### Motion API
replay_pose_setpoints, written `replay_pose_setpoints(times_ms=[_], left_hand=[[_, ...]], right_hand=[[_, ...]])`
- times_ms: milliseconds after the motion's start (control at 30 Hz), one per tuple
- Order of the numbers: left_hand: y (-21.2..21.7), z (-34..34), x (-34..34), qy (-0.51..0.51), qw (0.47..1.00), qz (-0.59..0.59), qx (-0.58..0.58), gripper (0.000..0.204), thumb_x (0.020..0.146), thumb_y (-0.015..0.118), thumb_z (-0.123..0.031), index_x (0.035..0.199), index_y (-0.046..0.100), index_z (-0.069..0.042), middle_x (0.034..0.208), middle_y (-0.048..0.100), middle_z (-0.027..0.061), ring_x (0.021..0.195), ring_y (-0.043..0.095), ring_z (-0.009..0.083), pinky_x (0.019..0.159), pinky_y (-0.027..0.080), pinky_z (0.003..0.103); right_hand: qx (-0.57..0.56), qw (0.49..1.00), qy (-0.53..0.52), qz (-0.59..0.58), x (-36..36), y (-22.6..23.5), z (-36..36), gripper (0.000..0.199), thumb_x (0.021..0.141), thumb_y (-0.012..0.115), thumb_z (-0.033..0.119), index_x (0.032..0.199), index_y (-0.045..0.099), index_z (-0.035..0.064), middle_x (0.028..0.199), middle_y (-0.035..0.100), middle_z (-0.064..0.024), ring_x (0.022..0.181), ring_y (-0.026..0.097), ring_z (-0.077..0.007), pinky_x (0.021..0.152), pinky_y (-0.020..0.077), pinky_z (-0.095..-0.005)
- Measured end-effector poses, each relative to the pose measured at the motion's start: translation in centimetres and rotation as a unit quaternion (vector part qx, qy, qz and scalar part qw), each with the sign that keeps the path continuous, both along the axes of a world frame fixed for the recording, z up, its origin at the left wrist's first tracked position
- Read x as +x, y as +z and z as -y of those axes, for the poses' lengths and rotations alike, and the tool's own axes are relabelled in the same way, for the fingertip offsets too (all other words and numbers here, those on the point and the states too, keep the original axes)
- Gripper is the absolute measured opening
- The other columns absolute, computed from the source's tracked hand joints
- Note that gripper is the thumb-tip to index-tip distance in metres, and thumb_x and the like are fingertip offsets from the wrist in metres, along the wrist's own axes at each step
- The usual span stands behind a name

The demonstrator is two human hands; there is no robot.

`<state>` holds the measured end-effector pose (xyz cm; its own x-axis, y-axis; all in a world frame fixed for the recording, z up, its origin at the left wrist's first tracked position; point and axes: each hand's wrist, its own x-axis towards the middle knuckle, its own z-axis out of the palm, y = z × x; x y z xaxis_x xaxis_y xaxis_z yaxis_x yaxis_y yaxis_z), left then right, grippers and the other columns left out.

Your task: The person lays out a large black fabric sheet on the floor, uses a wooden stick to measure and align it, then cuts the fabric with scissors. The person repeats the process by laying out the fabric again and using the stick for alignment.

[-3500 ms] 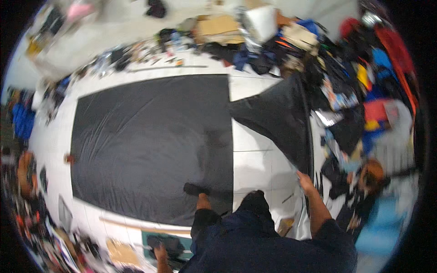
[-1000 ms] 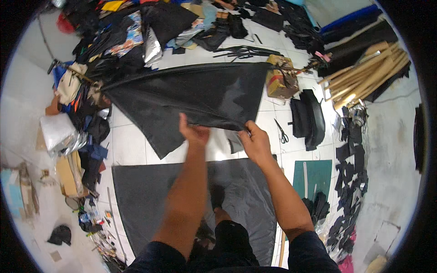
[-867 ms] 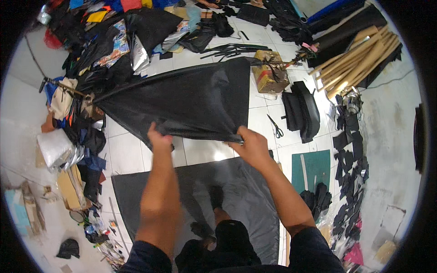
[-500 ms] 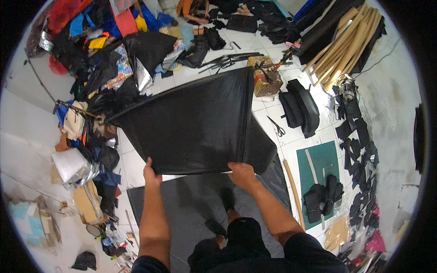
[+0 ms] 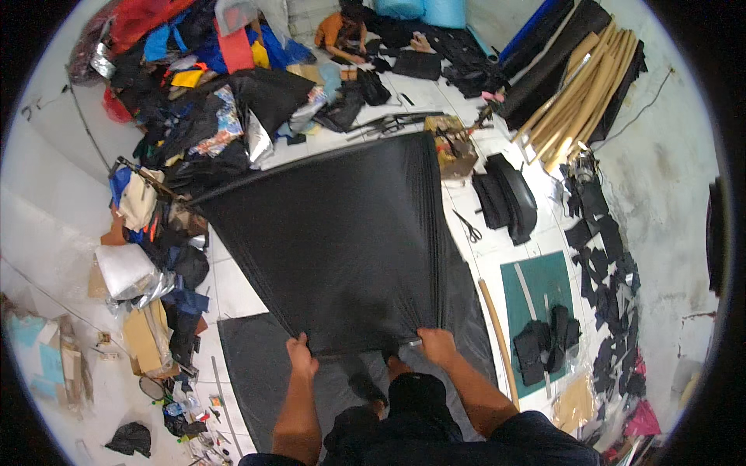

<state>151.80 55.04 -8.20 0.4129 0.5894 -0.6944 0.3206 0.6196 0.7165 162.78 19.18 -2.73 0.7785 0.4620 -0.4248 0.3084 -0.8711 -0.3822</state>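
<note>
A wide sheet of black fabric [image 5: 350, 241] stretches away from me, taut, with folds gathered along both sides. My left hand [image 5: 301, 356] is closed on its near left corner, and my right hand [image 5: 437, 346] grips the near right corner. The far end runs along a rod whose left tip rests by the heap at left and whose right end is near a worn box [image 5: 453, 149]. Beneath lies another dark grey sheet [image 5: 256, 365], spread on the floor around my feet.
To the right lie scissors [image 5: 468, 225], a padded black piece [image 5: 513, 198], a green cutting mat [image 5: 536, 311] and a cardboard tube [image 5: 497, 338]. More tubes [image 5: 587, 93] lean far right. Fabric scraps heap up at left [image 5: 186, 264]. A person in orange [image 5: 338, 35] sits at the back.
Both hands have moved nearer my body, pulling the black fabric's near edge with them. It now hangs over more of the grey sheet, and its sides show more folds.
</note>
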Motion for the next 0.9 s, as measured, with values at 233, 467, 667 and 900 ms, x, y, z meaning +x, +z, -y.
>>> replay_pose_setpoints(times_ms=[233, 467, 667, 900], left_hand=[[2.5, -1.0, 1.8, 0.096, 0.994, 0.019, 0.044, 0.030, 0.092, 0.057, -0.013, 0.119, 0.043, -0.010, 0.123, 0.051, 0.0159, 0.113, 0.050, 0.0309, 0.100, 0.040, 0.047], [2.4, -3.9, 3.8, 0.180, 0.933, 0.165, -0.264, 0.048, 0.091, 0.057, -0.012, 0.136, 0.046, 0.001, 0.142, 0.045, 0.0247, 0.128, 0.048, 0.0398, 0.109, 0.037, 0.055], [6.8, -0.8, 3.4, 0.125, 0.988, 0.087, -0.012, 0.050, 0.094, 0.059, -0.022, 0.137, 0.041, -0.003, 0.125, 0.055, 0.0176, 0.102, 0.059, 0.0325, 0.074, 0.053, 0.046], [4.7, -0.4, -3.3, 0.019, 0.997, 0.075, 0.010, 0.046, 0.096, 0.055, -0.021, 0.136, 0.040, -0.003, 0.125, 0.054, 0.0171, 0.104, 0.055, 0.0285, 0.074, 0.049, 0.047]], right_hand=[[0.000, 0.999, 0.027, -0.034, -0.1, 2.7, -1.5, 0.023, 0.081, 0.068, 0.022, 0.100, 0.065, 0.0092, 0.090, 0.069, -0.0197, 0.090, 0.068, -0.0375, 0.078, 0.0529, -0.0517], [0.040, 0.999, -0.030, 0.021, 0.7, 4.6, -2.7, 0.023, 0.081, 0.068, 0.025, 0.096, 0.064, 0.0083, 0.085, 0.069, -0.0198, 0.086, 0.067, -0.0404, 0.074, 0.0518, -0.0540], [0.027, 0.997, 0.008, 0.067, 1.3, 7.0, -1.6, 0.023, 0.077, 0.070, 0.024, 0.093, 0.066, 0.0074, 0.087, 0.069, -0.0193, 0.085, 0.067, -0.0400, 0.075, 0.0535, -0.0511], [-0.031, 0.995, 0.040, 0.091, -2.4, 4.2, 0.0, 0.021, 0.080, 0.065, 0.023, 0.095, 0.069, 0.0095, 0.089, 0.070, -0.0166, 0.087, 0.069, -0.0371, 0.078, 0.0548, -0.0494]])
